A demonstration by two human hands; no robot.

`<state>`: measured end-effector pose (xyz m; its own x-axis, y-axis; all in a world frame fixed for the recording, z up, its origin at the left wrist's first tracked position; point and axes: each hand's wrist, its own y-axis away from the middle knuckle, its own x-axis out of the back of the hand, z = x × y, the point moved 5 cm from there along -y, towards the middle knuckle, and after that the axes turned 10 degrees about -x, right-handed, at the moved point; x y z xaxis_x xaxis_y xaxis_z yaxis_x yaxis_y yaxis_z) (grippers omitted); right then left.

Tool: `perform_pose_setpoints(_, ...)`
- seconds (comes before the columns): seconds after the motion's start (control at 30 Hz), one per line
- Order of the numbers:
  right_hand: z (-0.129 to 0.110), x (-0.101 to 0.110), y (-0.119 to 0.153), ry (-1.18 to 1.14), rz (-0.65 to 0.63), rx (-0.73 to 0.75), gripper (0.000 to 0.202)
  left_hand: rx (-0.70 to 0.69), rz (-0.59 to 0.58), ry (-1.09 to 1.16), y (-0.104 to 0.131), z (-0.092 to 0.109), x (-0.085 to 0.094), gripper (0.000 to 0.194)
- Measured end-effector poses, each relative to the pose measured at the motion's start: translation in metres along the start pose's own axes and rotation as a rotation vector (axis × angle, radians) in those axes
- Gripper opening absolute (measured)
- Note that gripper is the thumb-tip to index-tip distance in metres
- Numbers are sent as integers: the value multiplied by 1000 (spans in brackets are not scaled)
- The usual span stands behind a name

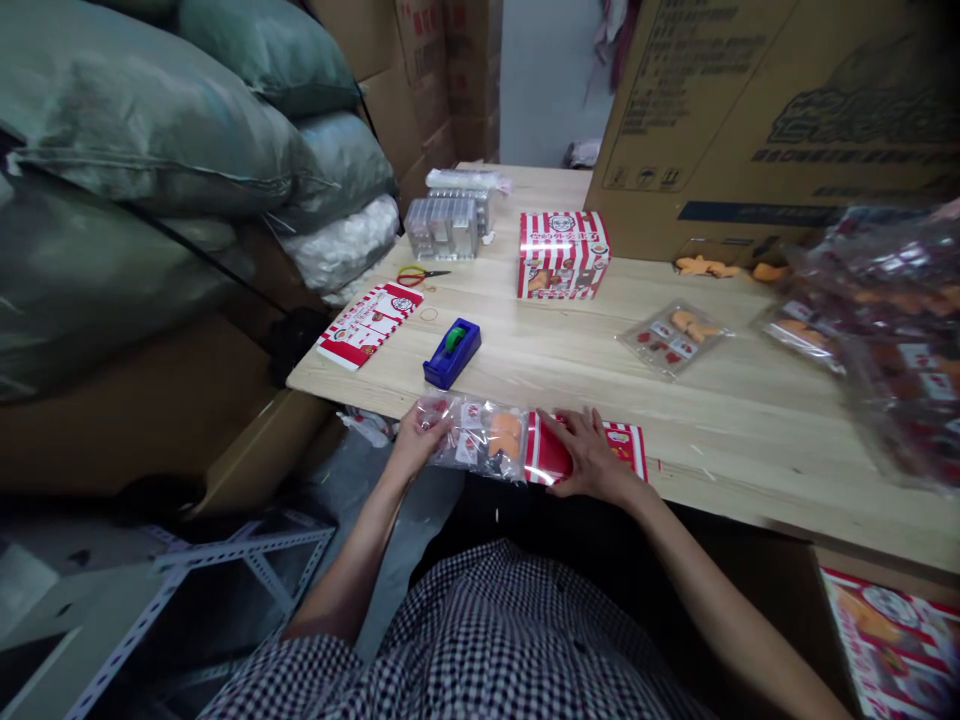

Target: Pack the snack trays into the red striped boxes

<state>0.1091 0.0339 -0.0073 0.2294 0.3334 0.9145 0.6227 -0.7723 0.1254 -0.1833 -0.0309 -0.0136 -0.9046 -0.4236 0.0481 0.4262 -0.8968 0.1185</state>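
At the table's front edge my left hand (421, 437) pinches the left end of a clear plastic bag (480, 440) with orange pieces and small printed packets inside. The bag's right end meets a red-and-white printed card box (625, 446), which looks flat. Over that box my right hand (589, 455) lies with its fingers spread, covering its middle. Just beyond the bag stands a blue tape dispenser (452, 353) with a green core. A red-and-white striped box (564, 256) stands assembled farther back.
Scissors (421, 275) and a flat printed card (371, 325) lie at the left. Clear plastic cases (444, 228) stand behind. Another filled bag (673, 338) and a heap of bags (900, 340) are at the right, before a big carton (750, 130). Stuffed sacks (150, 130) rise left.
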Motion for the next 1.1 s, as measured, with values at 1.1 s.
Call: perform_pose_setpoints(1.1,1,-2,0,-10,98,-7,116,138,-324,83,7,-13,5,68)
